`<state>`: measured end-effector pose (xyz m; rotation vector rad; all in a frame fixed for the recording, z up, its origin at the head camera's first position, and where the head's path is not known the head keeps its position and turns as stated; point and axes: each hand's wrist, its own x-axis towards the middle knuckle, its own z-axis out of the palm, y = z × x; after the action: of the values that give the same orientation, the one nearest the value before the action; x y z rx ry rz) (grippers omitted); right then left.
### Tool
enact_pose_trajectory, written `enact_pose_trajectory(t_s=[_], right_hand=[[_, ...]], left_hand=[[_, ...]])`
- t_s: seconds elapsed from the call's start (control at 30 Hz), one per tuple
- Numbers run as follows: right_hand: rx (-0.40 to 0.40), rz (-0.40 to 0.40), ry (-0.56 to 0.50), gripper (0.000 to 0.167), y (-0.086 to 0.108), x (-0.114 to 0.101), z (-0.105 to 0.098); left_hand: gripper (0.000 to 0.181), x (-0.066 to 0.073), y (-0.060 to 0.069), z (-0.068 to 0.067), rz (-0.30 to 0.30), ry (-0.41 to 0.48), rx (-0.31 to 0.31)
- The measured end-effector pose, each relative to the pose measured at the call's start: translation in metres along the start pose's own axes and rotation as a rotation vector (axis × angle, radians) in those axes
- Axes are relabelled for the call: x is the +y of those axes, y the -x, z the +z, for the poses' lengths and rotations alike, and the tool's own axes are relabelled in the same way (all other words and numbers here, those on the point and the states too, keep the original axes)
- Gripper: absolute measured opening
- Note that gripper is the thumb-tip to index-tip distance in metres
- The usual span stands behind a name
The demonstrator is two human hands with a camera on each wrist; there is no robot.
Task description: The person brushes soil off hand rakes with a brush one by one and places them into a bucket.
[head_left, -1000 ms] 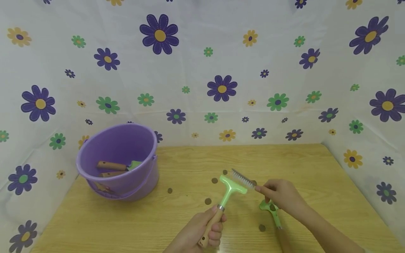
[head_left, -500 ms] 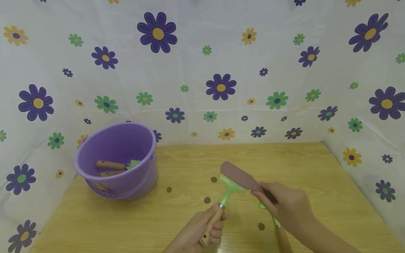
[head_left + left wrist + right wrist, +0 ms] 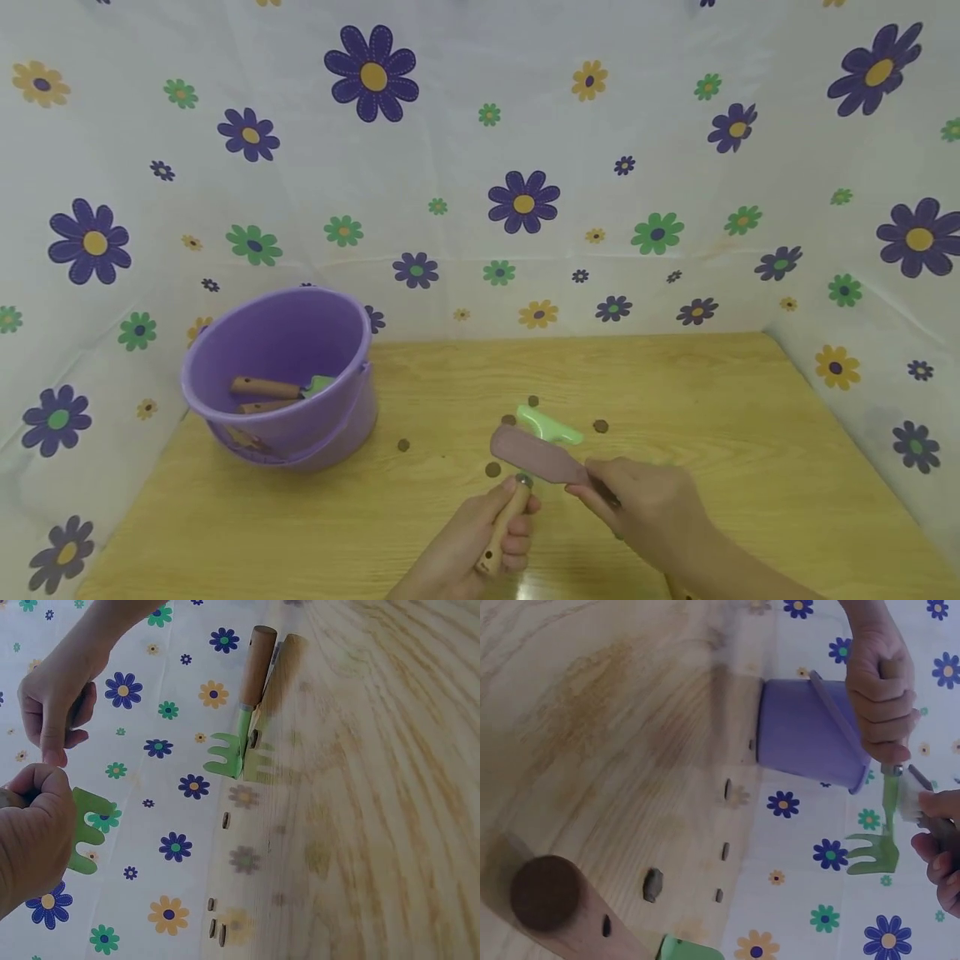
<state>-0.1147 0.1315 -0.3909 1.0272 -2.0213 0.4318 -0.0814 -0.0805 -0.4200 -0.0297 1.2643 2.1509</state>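
Observation:
My left hand (image 3: 491,533) grips the wooden handle of a green hand rake (image 3: 551,427), its head pointing up and away. In my right hand (image 3: 652,508) is a scrub brush (image 3: 532,454) with a flat brown back. The brush lies across the rake's neck and hides it in the head view. Seen from the right wrist, the white bristles (image 3: 909,796) face the neck just beyond the metal collar; contact is hard to tell. A second green rake (image 3: 223,755) with a wooden handle lies on the table, mostly hidden by my right arm in the head view.
A purple bucket (image 3: 281,433) stands at the left, holding tools with wooden handles (image 3: 266,387). Several small brown pieces (image 3: 492,470) are scattered over the wooden table (image 3: 435,375). White flowered cloth (image 3: 450,150) surrounds the table's back and sides.
My right hand has turned the brush from bristles showing to back upward, then moved it from the rake's head down to its neck. The left hand has barely moved.

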Motion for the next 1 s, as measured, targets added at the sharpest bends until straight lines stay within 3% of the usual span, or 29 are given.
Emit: enact_pose_trajectory(t_s=[0.3,0.53,0.8,1.0], right_hand=[[0.026,-0.054,0.063,0.047,0.002,0.001,0.005],[-0.001,-0.043,0.11,0.049,0.001,0.008,0.001],[0.054,-0.074,0.181,0.051,-0.002,0.018,0.005],[0.038,-0.047,0.189,0.052,0.0,0.025,0.005]], left_hand=[[0.033,0.0,0.005,-0.001,-0.029,0.049,-0.011],[0.035,0.0,0.003,0.0,-0.02,0.037,-0.027],[0.033,0.0,0.003,0.0,-0.031,0.042,-0.022],[0.034,0.001,0.004,-0.001,-0.04,0.038,-0.043]])
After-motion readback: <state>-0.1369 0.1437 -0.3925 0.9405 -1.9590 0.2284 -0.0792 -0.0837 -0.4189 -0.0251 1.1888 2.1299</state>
